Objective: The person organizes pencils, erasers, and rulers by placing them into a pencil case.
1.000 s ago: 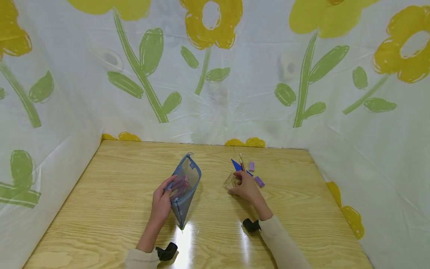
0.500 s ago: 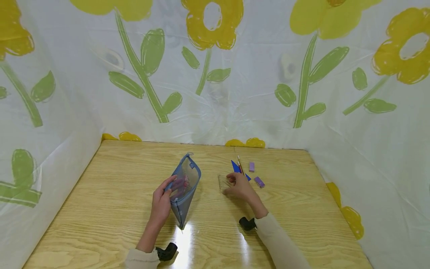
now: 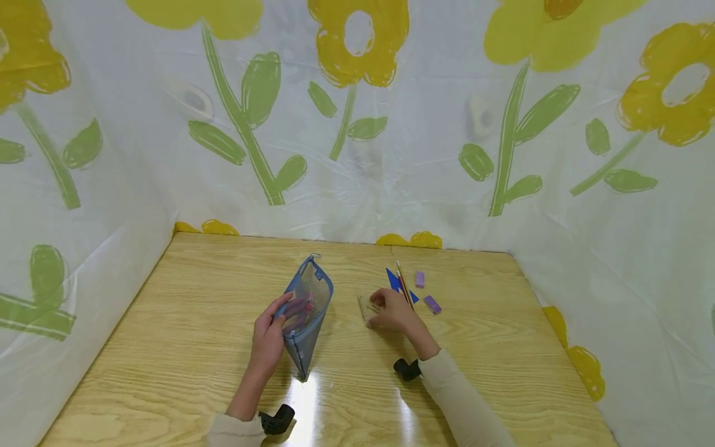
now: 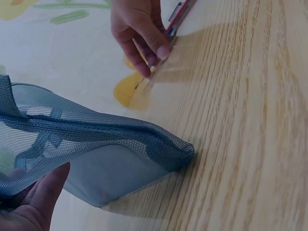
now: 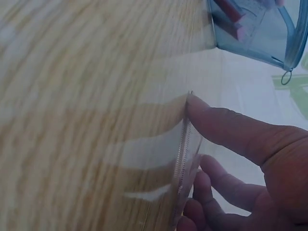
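Note:
My left hand (image 3: 269,340) grips the side of a blue mesh zip pouch (image 3: 314,335), thumb on the near side. The pouch's mouth gapes, and pinkish things show through its mesh. To the right, my right hand (image 3: 393,313) pinches a clear plastic ruler (image 3: 364,310) with marked edges, between thumb and fingers. The right wrist view shows that ruler (image 5: 182,159) nearly edge-on; my fingers hide part of its outline. Just beyond the right hand lie a blue triangular set square (image 3: 393,279) and pencils (image 3: 403,282) across it.
Two purple erasers (image 3: 420,279) lie right of the pencils on the wooden table (image 3: 184,323). A white flower-printed cloth (image 3: 413,186) walls the table's back and sides. Each wrist carries a black camera mount (image 3: 406,370).
My right hand has slid the clear ruler left, away from the blue set square and toward the pouch. The pencils shifted slightly. My left hand and the pouch have stayed in place.

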Motion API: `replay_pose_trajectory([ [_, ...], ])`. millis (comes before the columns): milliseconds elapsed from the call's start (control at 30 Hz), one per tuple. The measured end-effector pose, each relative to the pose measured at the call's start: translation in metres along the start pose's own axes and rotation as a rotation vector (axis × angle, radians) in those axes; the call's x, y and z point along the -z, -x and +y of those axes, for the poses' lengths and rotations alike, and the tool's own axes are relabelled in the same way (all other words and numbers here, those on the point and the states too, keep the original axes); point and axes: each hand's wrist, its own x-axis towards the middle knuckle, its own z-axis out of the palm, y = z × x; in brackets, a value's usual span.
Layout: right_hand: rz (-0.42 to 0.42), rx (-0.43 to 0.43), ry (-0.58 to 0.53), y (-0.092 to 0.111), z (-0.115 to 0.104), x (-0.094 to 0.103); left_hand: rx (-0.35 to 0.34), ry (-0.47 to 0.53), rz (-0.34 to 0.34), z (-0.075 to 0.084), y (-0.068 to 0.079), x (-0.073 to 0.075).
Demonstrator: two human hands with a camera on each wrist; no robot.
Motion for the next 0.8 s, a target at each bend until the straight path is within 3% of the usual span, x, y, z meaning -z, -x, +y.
replay_pose_trajectory([
  [433,-0.012,-0.02,-0.023,0.0033,-0.0008,-0.0012,0.07,-0.04,0.008,0.0026,0.0011,0.0021],
  [800,-0.033,0.027,-0.127,0.0061,0.0026,-0.0013,0.043,-0.067,0.014,0.0012,0.0015,0.0027],
])
